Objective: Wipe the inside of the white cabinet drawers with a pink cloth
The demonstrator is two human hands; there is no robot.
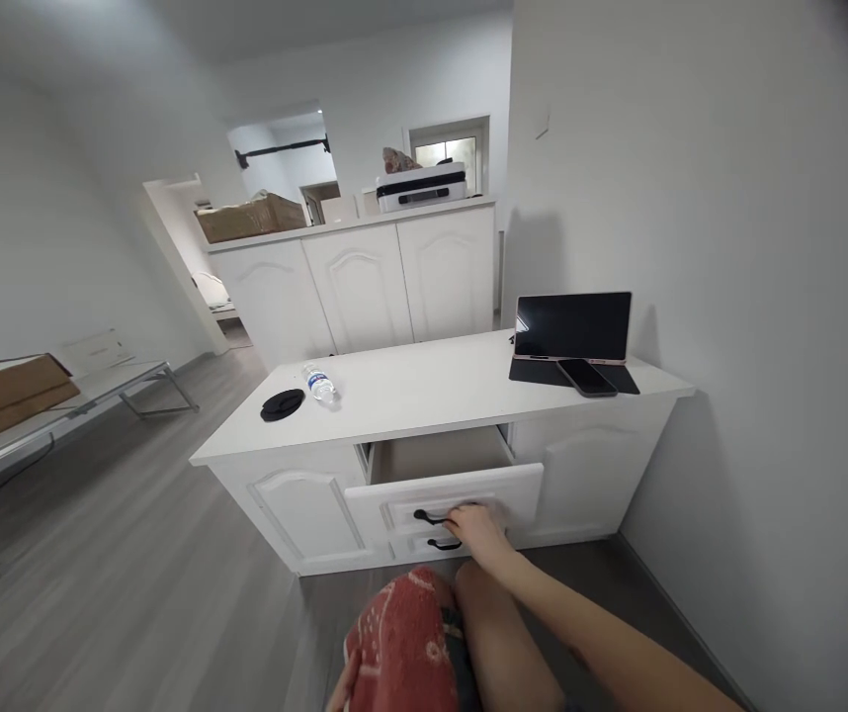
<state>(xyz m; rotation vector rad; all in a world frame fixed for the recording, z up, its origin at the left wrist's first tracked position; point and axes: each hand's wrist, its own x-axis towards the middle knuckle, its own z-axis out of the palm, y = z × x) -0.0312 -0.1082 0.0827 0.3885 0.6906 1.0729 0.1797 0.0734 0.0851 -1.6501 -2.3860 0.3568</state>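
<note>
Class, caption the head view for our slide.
Right hand gripping the black handle of an open white drawer.

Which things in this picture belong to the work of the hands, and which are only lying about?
In the work:
open drawer
upper handle, gripped by the right hand
red cloth, touched by the left hand; its role is unclear

Lying about:
bottle
flat black item
tablet-like screen
phone
white case on the cabinet behind
</note>
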